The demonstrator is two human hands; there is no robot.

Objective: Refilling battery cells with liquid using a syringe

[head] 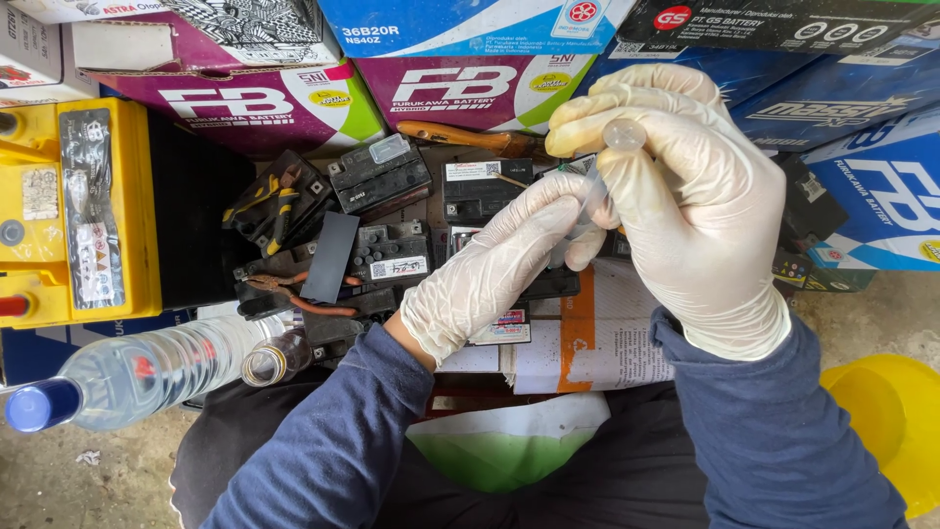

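Both hands wear white latex gloves and dark blue sleeves. My right hand (690, 206) is closed around the top of a small clear plastic tube (624, 134) whose rounded end sticks out above the fingers. My left hand (499, 264) pinches the lower part of the same tube with thumb and fingertips. The hands meet above a cluster of small black batteries (473, 191) lying on the ground. The tube's lower end is hidden by the fingers.
A yellow-cased battery (78, 211) stands at left, with a clear plastic bottle with a blue cap (147, 372) lying in front of it. Yellow-handled pliers (269, 206) and a wooden-handled tool (460, 137) lie among the batteries. Cardboard boxes (294, 98) line the back. A yellow bowl (896, 421) sits at right.
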